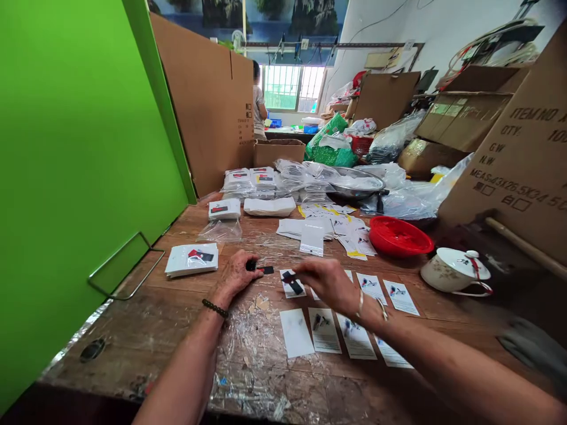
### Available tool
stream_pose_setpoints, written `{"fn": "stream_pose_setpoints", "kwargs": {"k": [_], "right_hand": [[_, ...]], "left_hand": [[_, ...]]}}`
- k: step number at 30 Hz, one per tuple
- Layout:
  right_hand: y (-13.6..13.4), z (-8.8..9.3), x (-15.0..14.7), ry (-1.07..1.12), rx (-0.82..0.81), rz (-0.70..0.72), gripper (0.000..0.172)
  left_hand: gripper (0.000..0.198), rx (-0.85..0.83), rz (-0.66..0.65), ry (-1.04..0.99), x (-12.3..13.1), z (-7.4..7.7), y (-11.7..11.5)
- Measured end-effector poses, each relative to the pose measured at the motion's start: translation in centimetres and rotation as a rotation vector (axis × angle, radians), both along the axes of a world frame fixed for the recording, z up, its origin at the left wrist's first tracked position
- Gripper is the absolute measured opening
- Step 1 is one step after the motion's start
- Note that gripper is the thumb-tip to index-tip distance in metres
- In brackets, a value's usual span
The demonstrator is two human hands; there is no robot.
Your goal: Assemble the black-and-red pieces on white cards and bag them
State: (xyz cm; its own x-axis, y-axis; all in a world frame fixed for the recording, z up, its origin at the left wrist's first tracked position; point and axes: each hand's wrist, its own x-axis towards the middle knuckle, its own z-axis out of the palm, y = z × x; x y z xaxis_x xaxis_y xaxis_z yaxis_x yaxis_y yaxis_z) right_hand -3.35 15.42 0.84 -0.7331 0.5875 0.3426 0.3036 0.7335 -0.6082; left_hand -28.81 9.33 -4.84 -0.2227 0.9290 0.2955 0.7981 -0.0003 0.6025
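Note:
My left hand (237,273) rests on the wooden table (177,330), fingers curled round a small black part with a red end (261,269). My right hand (325,282) is closed in a pinch on a small black piece (289,276) held just above a white card (292,286). More white printed cards (325,330) lie in two rows below and to the right of my hands. One card (296,332) looks blank.
A stack of packed cards (192,260) lies left of my hands. A red bowl (400,236), a lidded white pot (456,270), loose bags (312,236), a metal basin (357,182) and cardboard boxes (518,159) crowd the back and right. A green panel (75,165) walls the left. A person (258,103) stands far back.

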Motion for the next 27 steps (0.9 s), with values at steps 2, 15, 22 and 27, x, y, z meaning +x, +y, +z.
{"fn": "stream_pose_setpoints", "kwargs": {"k": [2, 15, 22, 27], "right_hand": [[-3.3, -0.8, 2.0, -0.027, 0.229, 0.001, 0.018], [-5.3, -2.2, -0.4, -0.019, 0.021, -0.016, 0.027], [-0.1, -1.5, -5.6, 0.130, -0.422, -0.187, 0.013], [-1.2, -0.3, 2.0, 0.072, -0.150, -0.181, 0.018]], "left_hand": [[0.019, -0.025, -0.040, 0.021, 0.0, 0.2, -0.3], [0.009, -0.055, -0.062, -0.159, 1.4, 0.7, -0.7], [0.016, 0.031, -0.111, -0.669, 3.1, 2.9, -0.9], [0.025, 0.085, 0.081, -1.324, 2.4, 4.1, -0.6]]}}
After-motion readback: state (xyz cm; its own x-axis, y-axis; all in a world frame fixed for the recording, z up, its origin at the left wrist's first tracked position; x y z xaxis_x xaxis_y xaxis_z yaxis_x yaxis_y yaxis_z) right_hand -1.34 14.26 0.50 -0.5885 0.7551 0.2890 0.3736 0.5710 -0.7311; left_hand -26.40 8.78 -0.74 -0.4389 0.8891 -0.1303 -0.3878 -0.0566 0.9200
